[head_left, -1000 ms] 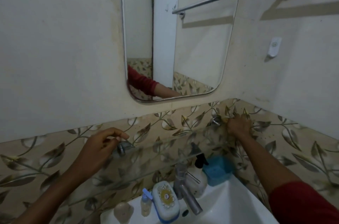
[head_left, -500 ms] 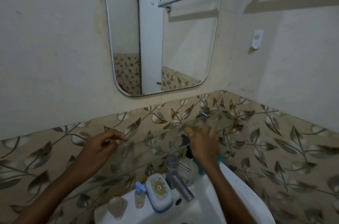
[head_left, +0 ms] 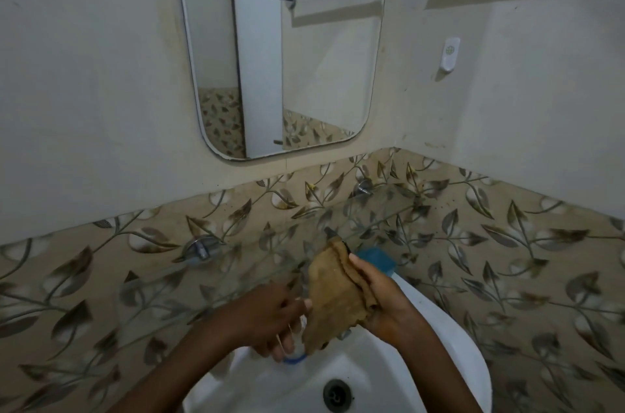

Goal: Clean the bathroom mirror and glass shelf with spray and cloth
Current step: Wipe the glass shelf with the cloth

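- Leaf-patterned tiles [head_left: 507, 243] are seen under the mirror [head_left: 287, 50]; the glass shelf [head_left: 270, 243] is mounted below it, above the white sink [head_left: 439, 345]
- the brown cloth [head_left: 334, 301] is held over the sink, before the shelf; the grip of the right hand [head_left: 382, 294] is clamped on it
- its lower edge is touched by the blurred left hand [head_left: 270, 318]; that grip cannot be told

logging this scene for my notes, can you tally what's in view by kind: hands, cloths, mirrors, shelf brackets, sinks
hands: 2, left hand and right hand
cloth: 1
mirror: 1
shelf brackets: 2
sink: 1
total: 7
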